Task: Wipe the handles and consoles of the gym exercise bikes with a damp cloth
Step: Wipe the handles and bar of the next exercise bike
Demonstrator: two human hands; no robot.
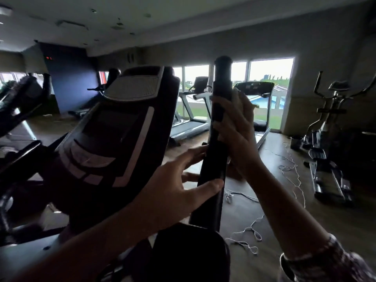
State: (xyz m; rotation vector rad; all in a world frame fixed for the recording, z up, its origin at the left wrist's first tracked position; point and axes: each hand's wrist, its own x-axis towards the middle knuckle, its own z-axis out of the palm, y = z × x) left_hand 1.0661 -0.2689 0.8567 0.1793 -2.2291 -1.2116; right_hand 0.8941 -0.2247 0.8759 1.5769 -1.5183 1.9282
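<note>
— So, where's the handle [218, 123] relative to the console [114, 127]?
— Just right of it, running upright. Your right hand [234, 127] wraps it high up, pale cloth [236, 94] seemingly pinned beneath; your left hand [177, 192] steadies it lower, fingers loosely spread. Stroke along that axis.

loose string [250, 233] on wooden floor [284, 210]

We face a dim gym: bright windows [270, 78] at one o'clock, treadmills [189, 119] before them, blue wall [73, 82] at eleven, white string [291, 171] across the brown floor [284, 210].
</note>
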